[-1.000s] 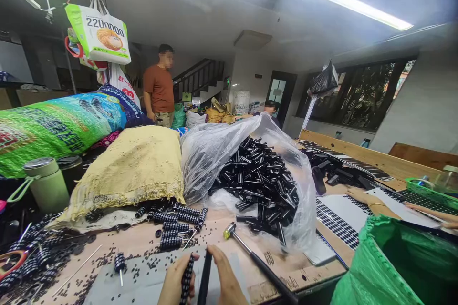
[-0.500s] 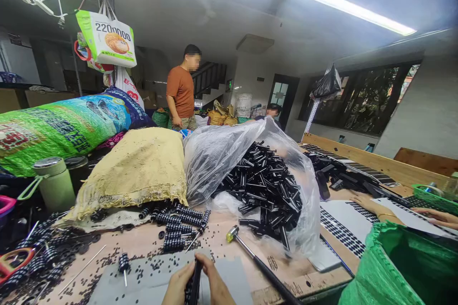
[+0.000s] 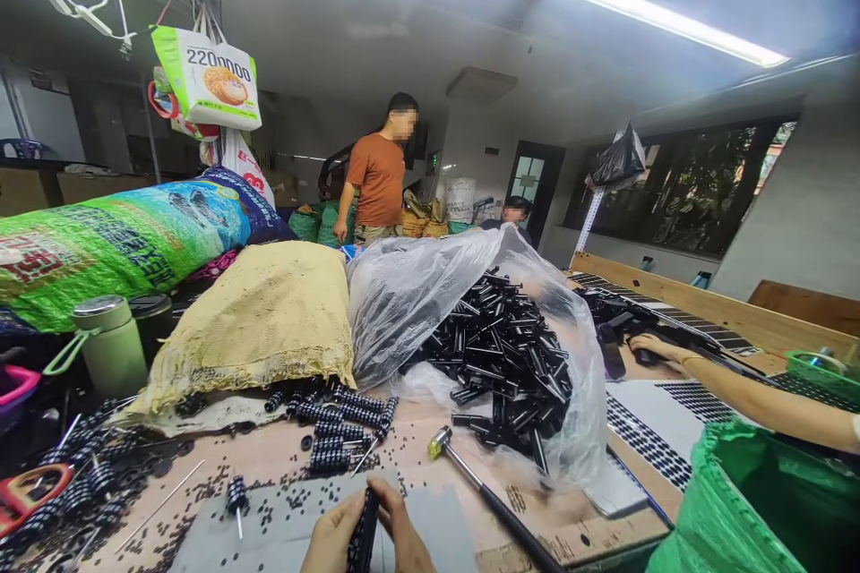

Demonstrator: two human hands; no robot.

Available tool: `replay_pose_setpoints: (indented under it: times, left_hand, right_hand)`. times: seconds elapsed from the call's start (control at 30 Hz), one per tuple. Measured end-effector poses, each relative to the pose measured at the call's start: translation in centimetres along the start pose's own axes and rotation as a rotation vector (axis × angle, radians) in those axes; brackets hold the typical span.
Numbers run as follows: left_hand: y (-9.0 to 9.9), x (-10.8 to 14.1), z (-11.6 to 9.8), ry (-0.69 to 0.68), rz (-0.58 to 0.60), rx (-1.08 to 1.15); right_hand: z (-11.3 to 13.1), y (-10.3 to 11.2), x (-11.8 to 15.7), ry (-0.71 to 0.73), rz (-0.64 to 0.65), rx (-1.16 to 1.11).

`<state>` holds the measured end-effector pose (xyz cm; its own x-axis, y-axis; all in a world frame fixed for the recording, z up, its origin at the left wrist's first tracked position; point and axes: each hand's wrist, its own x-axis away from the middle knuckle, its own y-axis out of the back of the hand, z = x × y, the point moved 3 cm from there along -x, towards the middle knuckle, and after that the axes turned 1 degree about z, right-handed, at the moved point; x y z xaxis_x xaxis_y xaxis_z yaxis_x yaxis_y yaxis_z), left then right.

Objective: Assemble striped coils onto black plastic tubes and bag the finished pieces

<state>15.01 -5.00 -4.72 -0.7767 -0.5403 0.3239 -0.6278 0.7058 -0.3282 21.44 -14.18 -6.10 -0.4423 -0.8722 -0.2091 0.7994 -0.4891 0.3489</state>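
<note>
Black pieces (image 3: 369, 519) | in hands (image 3: 332, 533) | gap to hammer (image 3: 495, 506) | sheet edge (image 3: 458, 521) between

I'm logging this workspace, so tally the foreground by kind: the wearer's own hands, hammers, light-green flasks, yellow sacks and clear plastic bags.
Own hands, left hand and right hand: 2
Hammer: 1
Light-green flask: 1
Yellow sack: 1
Clear plastic bag: 1
Total: 6

Hanging bag (image 3: 225, 94): "2200000" (middle digits partly creased, perhaps misread). Green sack (image 3: 121, 237): Chinese characters, blurred.
</note>
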Motion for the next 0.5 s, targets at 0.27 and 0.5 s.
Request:
replay_pose_setpoints:
  times: [0.27, 0.5]
  left_hand:
    - [0.0, 0.4, -0.5, 0.069, 0.034, 0.011]
    - [0.6, 0.6, -0.4, 0.064, 0.014, -0.021]
  right_hand:
    - [-0.2, -1.0, -0.9, -0.012, 0.008, 0.041]
    - [-0.5, -2.2, -1.2, -0.055, -0.009, -0.063]
